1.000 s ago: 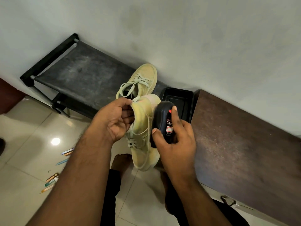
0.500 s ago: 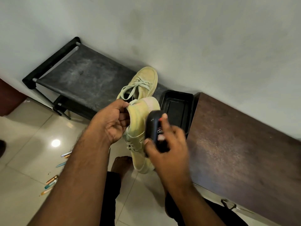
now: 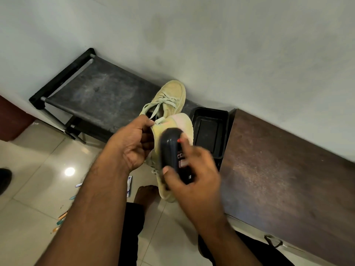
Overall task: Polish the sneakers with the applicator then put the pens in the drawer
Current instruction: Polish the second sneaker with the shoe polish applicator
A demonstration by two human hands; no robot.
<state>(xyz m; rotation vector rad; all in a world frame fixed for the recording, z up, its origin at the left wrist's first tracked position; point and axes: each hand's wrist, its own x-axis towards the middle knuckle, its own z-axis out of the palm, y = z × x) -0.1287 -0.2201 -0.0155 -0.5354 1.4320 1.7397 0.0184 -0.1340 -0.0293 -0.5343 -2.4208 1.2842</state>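
So, sneaker in hand: your left hand (image 3: pixel 132 144) grips the pale yellow sneaker (image 3: pixel 163 131) by the collar, up in the air over the floor tiles (image 3: pixel 34 189) and turned side-on, which looks like the way to give the applicator a firm face to push against.
Applicator: the black polish applicator (image 3: pixel 172 152) is clamped in your right hand (image 3: pixel 194 175), thumb on the near edge, fingers wrapped over the label side, its working face pressed to the sneaker's side panel. It's blurred, so I'd guess you're mid-stroke.
Other sneaker: the second sneaker (image 3: pixel 171 95) sits on the black shoe rack (image 3: pixel 99 96) by the wall, just behind the held one, probably waiting its turn.
Tray: an open black tray (image 3: pixel 211 131) sits between the rack and the brown cabinet top (image 3: pixel 288 169); can't tell if that's the drawer.
Pens: the pens (image 3: pixel 61 217) lie scattered on the tiles to your left, untouched.
Since a second ago: the applicator slid from the right side of the shoe across toward the laces and a bit higher; your left grip didn't change, and the second sneaker and pens stayed put.
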